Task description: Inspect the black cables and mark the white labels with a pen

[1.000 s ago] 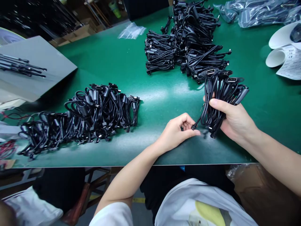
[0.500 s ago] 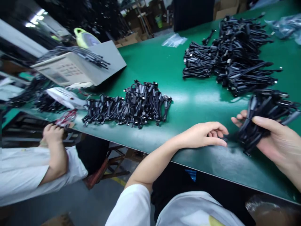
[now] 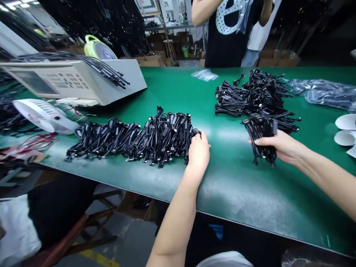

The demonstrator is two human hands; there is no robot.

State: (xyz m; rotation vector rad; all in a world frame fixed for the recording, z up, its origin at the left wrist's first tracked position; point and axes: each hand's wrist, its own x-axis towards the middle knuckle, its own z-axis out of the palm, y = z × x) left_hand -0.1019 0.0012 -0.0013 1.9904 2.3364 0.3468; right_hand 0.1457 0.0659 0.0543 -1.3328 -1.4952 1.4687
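My right hand is closed around a bundle of black cables, held upright just above the green table. My left hand rests against the right end of a long row of black cable bundles lying on the table; its fingers curl onto the last bundle, and I cannot see whether they grip it. A larger heap of black cables lies behind the right hand.
A grey test instrument with cables on top stands at the back left, a small white fan in front of it. Plastic bags and white rolls lie at the right. A person in a black shirt stands across the table.
My left hand left the cable end near the right hand and moved left to the row of bundles. The view swung up and left; the right hand still holds its bundle.
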